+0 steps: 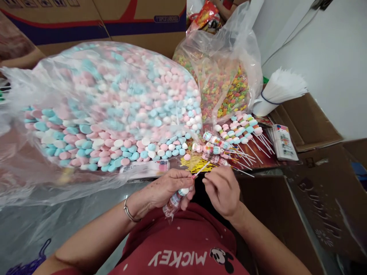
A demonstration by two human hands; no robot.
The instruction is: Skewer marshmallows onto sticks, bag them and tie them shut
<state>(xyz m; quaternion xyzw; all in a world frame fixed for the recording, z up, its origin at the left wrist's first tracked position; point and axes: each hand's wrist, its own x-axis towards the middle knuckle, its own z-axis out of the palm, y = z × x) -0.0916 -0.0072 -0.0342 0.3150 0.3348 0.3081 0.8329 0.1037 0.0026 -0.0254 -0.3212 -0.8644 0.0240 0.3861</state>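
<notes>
We're likely sealing the bagged skewer [172, 203] clamped in our left hand [168, 187]; whether our right hand [223, 190] grips anything, we can't tell. Next probably needs snug twisting.

Single head-worn view, forward and down, close.

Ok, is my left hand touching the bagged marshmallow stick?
Touching. The head view shows the left hand holding the bagged marshmallow stick, thumb and fingers closed around it.

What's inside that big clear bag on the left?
The big clear bag holds pink, blue and white sweets. Whatever lies deeper, beneath the visible pieces, is covered and cannot be seen.
</notes>
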